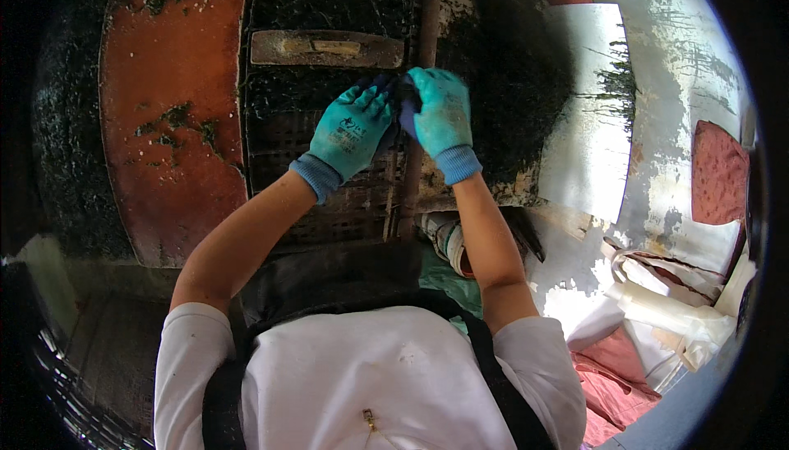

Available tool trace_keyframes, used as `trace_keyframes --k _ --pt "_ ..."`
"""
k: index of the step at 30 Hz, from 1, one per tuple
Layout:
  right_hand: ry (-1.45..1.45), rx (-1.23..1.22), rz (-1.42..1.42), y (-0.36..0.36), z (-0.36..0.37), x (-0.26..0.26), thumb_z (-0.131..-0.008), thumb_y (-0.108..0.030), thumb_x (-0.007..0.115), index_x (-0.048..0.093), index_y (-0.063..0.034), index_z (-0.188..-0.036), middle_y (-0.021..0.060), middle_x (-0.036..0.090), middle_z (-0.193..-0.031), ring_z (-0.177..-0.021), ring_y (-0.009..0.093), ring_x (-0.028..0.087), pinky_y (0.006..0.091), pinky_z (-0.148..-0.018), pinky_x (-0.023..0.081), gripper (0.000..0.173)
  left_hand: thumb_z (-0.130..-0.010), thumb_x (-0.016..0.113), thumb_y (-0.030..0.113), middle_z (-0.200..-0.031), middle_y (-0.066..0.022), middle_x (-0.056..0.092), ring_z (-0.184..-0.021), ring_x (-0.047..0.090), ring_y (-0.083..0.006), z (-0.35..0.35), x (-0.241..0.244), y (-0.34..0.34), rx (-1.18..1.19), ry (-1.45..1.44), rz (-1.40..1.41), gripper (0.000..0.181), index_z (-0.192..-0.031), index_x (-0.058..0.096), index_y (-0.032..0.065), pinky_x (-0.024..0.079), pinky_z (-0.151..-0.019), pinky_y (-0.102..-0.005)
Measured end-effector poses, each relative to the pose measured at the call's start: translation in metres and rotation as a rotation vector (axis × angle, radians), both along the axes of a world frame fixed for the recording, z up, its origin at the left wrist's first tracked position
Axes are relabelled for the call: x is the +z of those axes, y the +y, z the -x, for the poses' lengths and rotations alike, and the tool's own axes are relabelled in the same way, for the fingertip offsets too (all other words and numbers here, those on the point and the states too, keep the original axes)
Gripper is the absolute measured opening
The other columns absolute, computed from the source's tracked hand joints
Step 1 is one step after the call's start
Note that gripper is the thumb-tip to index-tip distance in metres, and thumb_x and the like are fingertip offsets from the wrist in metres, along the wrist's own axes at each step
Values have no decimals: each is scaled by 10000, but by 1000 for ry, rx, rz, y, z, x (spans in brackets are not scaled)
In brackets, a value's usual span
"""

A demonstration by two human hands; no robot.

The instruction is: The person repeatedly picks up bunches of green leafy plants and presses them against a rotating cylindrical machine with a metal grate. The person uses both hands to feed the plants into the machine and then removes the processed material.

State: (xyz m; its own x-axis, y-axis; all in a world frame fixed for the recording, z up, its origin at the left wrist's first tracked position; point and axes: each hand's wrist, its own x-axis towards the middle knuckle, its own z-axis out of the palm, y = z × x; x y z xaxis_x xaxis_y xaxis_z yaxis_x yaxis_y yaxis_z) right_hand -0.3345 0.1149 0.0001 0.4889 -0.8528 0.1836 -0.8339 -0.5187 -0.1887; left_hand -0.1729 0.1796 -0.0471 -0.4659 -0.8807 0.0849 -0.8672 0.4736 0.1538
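Note:
My left hand (354,132) wears a teal knit glove with a blue cuff and a dark palm side. Its fingers reach onto dark, stringy plant matter that looks like seaweed (327,89), in a slatted crate (290,160). Close beside it is my right hand (445,108), gloved the same way, over the crate's right rail (428,12). Its fingers curl down, and whatever lies beneath them is hidden in shadow. A narrow brown block with a worn, pale strip (336,47) rests across the crate, just above my left fingers.
An orange board (175,80) with green scraps lies left of the crate. Dark matted growth (508,61) spreads to the right, beside a white sheet (585,111). Below right are a shoe (455,246), pale bags (669,302) and pink cloth (610,382). A red piece (718,172) is at far right.

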Motion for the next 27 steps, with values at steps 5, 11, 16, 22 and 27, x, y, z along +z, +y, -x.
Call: trace_keyframes --k 5,11,16,22,27 --pt "-160 62 5 24 -107 -15 -739 -54 683 572 -54 -865 144 592 -789 -754 320 621 442 -633 506 168 -1042 387 364 -1509 -121 386 -1356 405 -288 14 -79 15 552 2292 -1281 498 -1471 356 113 364 -1123 -438" --pt "-47 288 72 27 -181 -16 -849 -131 627 611 -68 -1046 127 636 -890 -868 282 633 423 -750 531 207 -1038 363 448 -1529 -113 343 -1368 372 -269 27 -278 25 149 1843 -979 566 -1507 296 139 333 -1138 -425" --pt "-434 549 39 -24 -74 9 -750 -229 815 587 -143 -1302 86 615 -1248 -1149 289 583 426 -1004 466 603 -966 524 310 -1160 -92 626 -1091 578 -250 8 -24 -3 0 376 -381 288 -1185 606 143 493 -920 -411" --pt "-283 264 28 -12 5 -5 -841 -405 719 519 -96 -1369 122 551 -1377 -1307 345 479 474 -1121 376 643 -861 658 231 -1052 -100 694 -992 653 -265 -44 10 3 -74 731 -119 199 -978 691 74 511 -876 -406" --pt "-32 342 140 37 5 -35 -912 -209 614 550 -91 -1333 118 575 -1350 -1270 317 520 461 -1081 387 442 -879 654 162 -1339 -120 586 -1239 549 -301 -108 37 22 -32 288 181 362 -1220 633 43 422 -1068 -426"
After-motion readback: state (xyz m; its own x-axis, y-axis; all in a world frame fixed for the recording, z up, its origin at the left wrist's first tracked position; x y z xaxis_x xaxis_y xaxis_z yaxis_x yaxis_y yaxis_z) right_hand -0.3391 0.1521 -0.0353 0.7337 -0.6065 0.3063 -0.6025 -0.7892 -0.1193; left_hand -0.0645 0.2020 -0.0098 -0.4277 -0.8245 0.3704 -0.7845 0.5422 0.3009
